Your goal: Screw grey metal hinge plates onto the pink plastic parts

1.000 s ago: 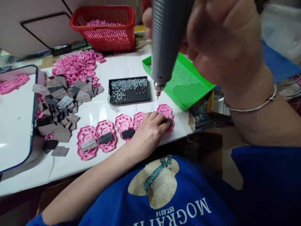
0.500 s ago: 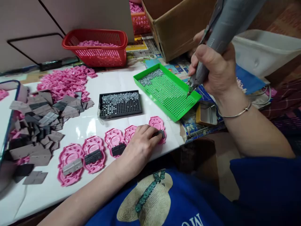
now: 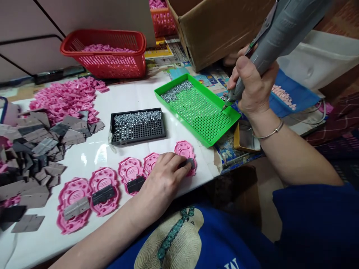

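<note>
My left hand [image 3: 165, 175] lies over the row of pink plastic pieces, its fingertips pressed on a dark plate [image 3: 190, 162] on the rightmost pink piece [image 3: 184, 148]. My right hand [image 3: 254, 84] is wrapped round a grey electric screwdriver [image 3: 276, 41], tilted with its tip over the right part of the green perforated tray [image 3: 207, 140]. Small screws [image 3: 177, 90] are heaped at that tray's far left end. Left of it sits a black tray [image 3: 137, 136] with more screws. Several pink pieces carry a dark or grey plate; one is partly hidden by my left hand.
Loose pink parts [image 3: 67, 95] and grey plates [image 3: 42, 138] are piled at the left. Behind stand a red basket [image 3: 112, 63] and a cardboard box [image 3: 213, 33]. At the right are a small yellow-rimmed tin [image 3: 238, 138], a blue tray [image 3: 304, 101] and a white bin [image 3: 331, 56].
The view has shifted slightly, so the table's things appear further left. The screwdriver tip remains over the green tray's right part, and my left hand stays on the rightmost piece.
</note>
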A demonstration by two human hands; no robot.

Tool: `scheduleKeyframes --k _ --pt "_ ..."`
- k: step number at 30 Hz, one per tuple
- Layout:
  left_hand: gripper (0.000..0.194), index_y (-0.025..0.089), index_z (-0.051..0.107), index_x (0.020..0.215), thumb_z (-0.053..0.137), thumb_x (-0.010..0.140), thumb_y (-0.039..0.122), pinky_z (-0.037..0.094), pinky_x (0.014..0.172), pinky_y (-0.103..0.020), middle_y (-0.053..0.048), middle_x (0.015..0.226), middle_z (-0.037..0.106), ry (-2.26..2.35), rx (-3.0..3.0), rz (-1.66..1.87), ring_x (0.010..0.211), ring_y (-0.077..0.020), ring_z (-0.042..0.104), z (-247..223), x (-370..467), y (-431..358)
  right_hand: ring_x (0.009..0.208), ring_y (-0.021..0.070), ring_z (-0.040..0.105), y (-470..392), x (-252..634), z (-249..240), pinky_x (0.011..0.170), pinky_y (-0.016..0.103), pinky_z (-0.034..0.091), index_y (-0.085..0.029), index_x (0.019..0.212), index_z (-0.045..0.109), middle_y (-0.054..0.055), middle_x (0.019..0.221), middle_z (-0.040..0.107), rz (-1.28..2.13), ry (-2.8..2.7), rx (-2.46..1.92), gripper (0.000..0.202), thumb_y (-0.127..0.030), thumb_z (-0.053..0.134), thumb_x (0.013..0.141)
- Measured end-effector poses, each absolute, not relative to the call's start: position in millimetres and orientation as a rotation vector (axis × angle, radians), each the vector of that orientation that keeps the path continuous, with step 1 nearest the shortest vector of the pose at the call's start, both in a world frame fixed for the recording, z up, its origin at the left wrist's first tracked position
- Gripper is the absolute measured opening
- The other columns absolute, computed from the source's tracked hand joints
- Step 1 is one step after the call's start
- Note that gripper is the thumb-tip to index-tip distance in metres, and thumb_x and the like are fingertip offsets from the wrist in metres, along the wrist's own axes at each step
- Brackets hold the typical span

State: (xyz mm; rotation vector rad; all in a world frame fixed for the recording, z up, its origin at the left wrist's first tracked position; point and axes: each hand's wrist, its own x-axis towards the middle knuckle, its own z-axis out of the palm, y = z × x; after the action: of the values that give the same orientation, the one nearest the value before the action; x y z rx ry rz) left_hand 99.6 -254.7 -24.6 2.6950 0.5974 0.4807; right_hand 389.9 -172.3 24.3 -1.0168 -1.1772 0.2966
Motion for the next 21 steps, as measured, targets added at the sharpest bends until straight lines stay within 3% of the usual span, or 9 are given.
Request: scheduleKeyframes --k 5,11,17,21 --pt "0.027 0.015 0.061 0.117 0.041 0.1 0.013 0.043 0.086 -0.042 -0.012 0.115 0.063 0.6 2.686 0.481 0.101 -0.0234 0.052 -25 100 -255 0.046 0.007 0.051 -171 389 21 0.042 0.026 0.039 -0.025 0.08 0.064 -0.005 0.073 0.059 0.318 -1.173 -0.911 0.033 -0.05 0.082 0.068" --pt "0.027 0.014 0.062 0.115 0.041 0.099 0.01 0.043 0.085 -0.041 -0.012 0.113 0.063 0.595 2.685 0.478 0.1 -0.0228 0.052 -24 101 -255 0.044 0.0064 0.048 -170 389 18 0.041 0.026 0.039 -0.024 0.078 0.059 -0.005 0.066 0.055 0.291 -1.186 -0.944 0.04 -0.057 0.08 0.068" --pt "0.027 0.014 0.062 0.116 0.041 0.1 0.012 0.044 0.085 -0.04 -0.012 0.111 0.064 0.59 2.714 0.5 0.099 -0.0226 0.052 -25 101 -254 0.041 0.0092 0.049 -168 386 15 0.04 0.027 0.038 -0.023 0.084 0.064 -0.006 0.056 0.05 0.294 -1.146 -0.936 0.044 -0.057 0.083 0.064" --pt "0.029 0.012 0.063 0.115 0.039 0.1 0.014 0.043 0.082 -0.04 -0.012 0.108 0.064 0.556 2.745 0.502 0.097 -0.0233 0.053 -23 101 -253 0.044 0.005 0.049 -169 387 25 0.041 0.024 0.041 -0.022 0.086 0.058 -0.005 0.078 0.062 0.29 -1.113 -0.924 0.049 -0.054 0.085 0.061"
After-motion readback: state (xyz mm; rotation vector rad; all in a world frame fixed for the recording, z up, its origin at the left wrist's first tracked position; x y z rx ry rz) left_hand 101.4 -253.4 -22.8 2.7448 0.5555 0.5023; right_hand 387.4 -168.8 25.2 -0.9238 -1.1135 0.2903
